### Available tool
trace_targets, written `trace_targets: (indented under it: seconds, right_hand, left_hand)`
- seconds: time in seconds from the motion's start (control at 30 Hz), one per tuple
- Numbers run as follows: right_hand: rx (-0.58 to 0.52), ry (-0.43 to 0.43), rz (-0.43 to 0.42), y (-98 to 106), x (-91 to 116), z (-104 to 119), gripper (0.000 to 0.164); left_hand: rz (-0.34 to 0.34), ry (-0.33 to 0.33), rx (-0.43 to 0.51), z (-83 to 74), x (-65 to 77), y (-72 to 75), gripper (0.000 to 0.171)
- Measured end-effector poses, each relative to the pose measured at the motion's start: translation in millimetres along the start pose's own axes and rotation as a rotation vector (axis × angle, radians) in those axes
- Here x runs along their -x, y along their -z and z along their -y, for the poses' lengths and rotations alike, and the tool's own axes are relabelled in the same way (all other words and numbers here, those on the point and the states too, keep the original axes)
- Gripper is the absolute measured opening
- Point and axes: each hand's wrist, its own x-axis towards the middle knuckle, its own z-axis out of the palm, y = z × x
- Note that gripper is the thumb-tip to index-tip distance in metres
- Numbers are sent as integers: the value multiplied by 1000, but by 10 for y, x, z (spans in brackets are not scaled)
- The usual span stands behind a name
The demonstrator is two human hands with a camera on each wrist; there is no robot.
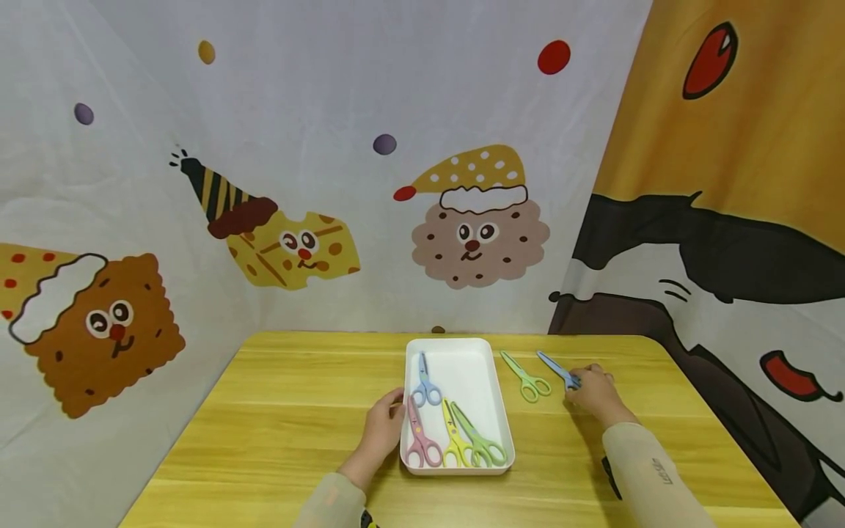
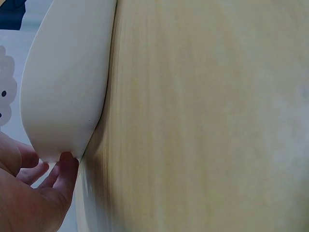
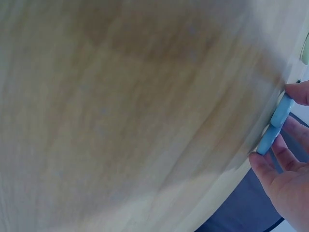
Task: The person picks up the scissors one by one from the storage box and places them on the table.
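Observation:
A white tray (image 1: 465, 381) stands on the wooden table, holding blue scissors (image 1: 424, 381), pink scissors (image 1: 419, 433), yellow scissors (image 1: 454, 438) and green scissors (image 1: 480, 438). At its left side my left hand (image 1: 383, 429) grips the rim. The left wrist view shows those fingers (image 2: 67, 166) at one end of the tray's outer wall (image 2: 70, 72). To the right of the tray, my right hand (image 1: 596, 394) holds another pair of blue scissors (image 1: 554, 365) by the handles, blades pointing away. Thumb and fingers are on either side of the blue handle (image 3: 276, 125).
Between the tray and my right hand, a light green pair of scissors (image 1: 527, 378) lies on the table (image 1: 297, 411). Behind the table's far edge hangs a white cloth (image 1: 330, 95) printed with cartoon snacks.

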Motion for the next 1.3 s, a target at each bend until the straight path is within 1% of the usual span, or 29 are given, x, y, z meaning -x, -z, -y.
trace_targets:
  seconds: [0.23, 0.5, 0.8, 0.93, 1.3]
  right_hand:
    - [-7, 12, -4, -9, -11, -11, 50]
    - [2, 8, 10, -22, -35, -35, 52]
    - [12, 0, 20, -36, -50, -23, 51]
    - [12, -8, 21, -30, -42, -25, 54]
    - [0, 12, 17, -30, 18, -20, 59]
  left_hand:
    - [-3, -2, -9, 7, -4, 2, 36]
    - [-5, -15, -8, 7, -14, 8, 36]
    - [-11, -20, -14, 6, -18, 18, 36]
    - [-7, -15, -16, -5, -16, 16, 36]
    - [-1, 8, -8, -27, 3, 2, 37]
